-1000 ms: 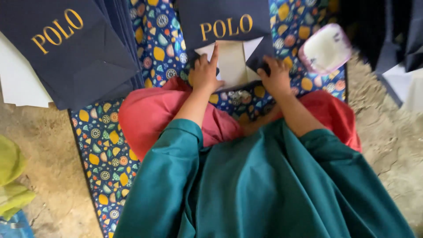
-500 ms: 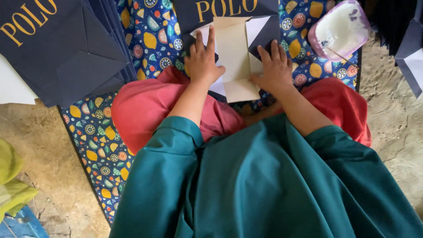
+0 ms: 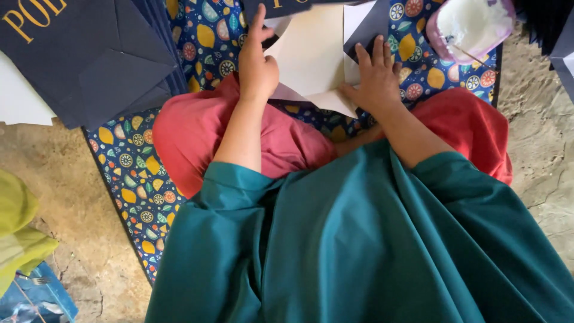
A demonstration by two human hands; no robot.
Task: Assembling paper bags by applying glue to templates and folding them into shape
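Pressing flat, open fingers, the left hand (image 3: 258, 67) and right hand (image 3: 376, 81) steady a thin, probably light, creasable cream paper sheet (image 3: 311, 57), best handled by its edges.

A pink tub of white paste (image 3: 472, 27) stands beside yellow-green cloth (image 3: 18, 230).

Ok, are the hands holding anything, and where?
Both press the cream paper sheet flat: left hand on its left edge, right hand at its lower right corner.

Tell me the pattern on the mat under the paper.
Dark blue mat printed with yellow, orange and white citrus slices and leaves, clearest in the head view.
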